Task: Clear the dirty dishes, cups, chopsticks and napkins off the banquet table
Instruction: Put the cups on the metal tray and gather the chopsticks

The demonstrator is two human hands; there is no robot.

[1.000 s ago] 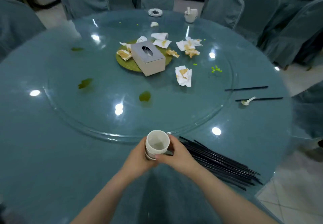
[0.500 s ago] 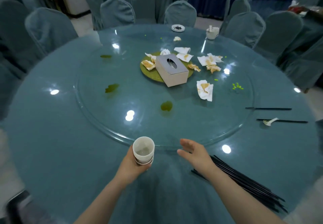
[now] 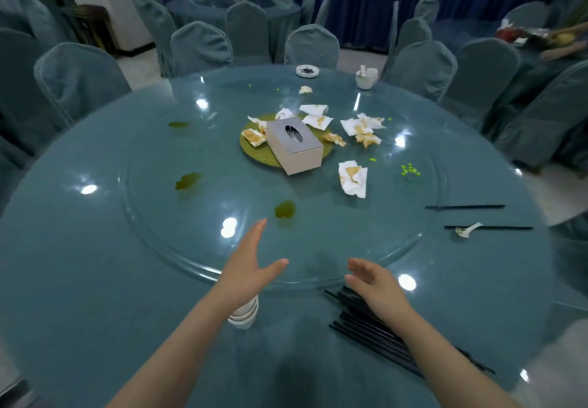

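Since half a second ago the left hand [image 3: 251,267] has let go of the stack of cups [image 3: 244,313] and gone forward over the lazy Susan [image 3: 152,216] rim; the stack now stands on the table under that wrist, partly hidden. The right hand [image 3: 370,280] has drifted forward a bit. Both hands are empty: left fingers straight and spread, right fingers loosely extended.

Progress, judged from the layout: partly done. Cups are stacked and a bundle of black chopsticks [image 3: 375,328] is gathered just under and behind the right hand. Left to collect:
- soiled napkin [image 3: 352,178] ahead of the right hand, on the glass
- more crumpled napkins [image 3: 362,126] further out, beside the tissue box [image 3: 294,146]
- two loose chopsticks [image 3: 464,207] and a white spoon [image 3: 466,231], far to the right of the right hand
- a cup with something in it [image 3: 366,78] and a small saucer [image 3: 307,71] at the far edge
- green spills [image 3: 284,209] just ahead of the left fingertips, and green crumbs further right

Napkins look white, crumpled and stained brown-orange. The cups are white, nested, rims hidden by the arm.
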